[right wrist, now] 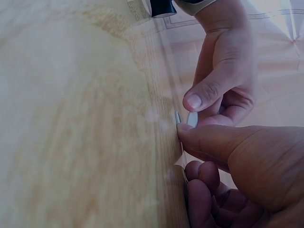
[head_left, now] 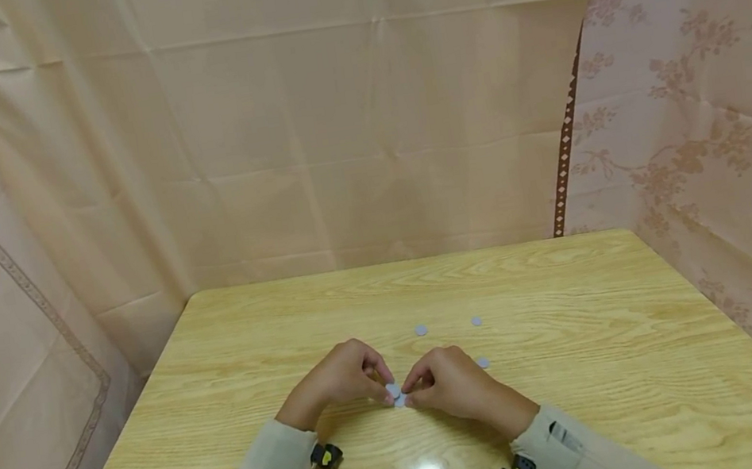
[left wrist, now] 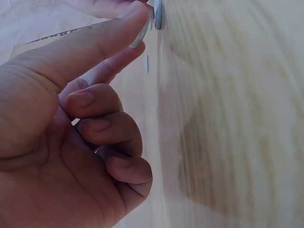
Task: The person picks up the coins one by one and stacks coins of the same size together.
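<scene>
My left hand point(head_left: 348, 373) pinches a small round light-grey disc point(head_left: 393, 391) between thumb and index finger, tilted just above the table; its edge point(left wrist: 139, 38) shows in the left wrist view. Partly beneath it, a second grey disc point(head_left: 400, 402) lies at the tabletop. The thumb and index finger of my right hand point(head_left: 453, 384) close on the right edge of that lower disc. In the right wrist view the lower disc point(right wrist: 177, 117) stands beside the right thumb tip, which hides part of it. Whether it is one disc or a small stack, I cannot tell.
Three more grey discs lie on the wood-grain table point(head_left: 251, 324): one beyond my hands point(head_left: 421, 330), one farther right point(head_left: 477, 321) and one beside the right knuckles point(head_left: 483, 363). Beige curtains point(head_left: 350, 150) hang behind the table. Black wrist cameras point(head_left: 326, 457) sit below both cuffs.
</scene>
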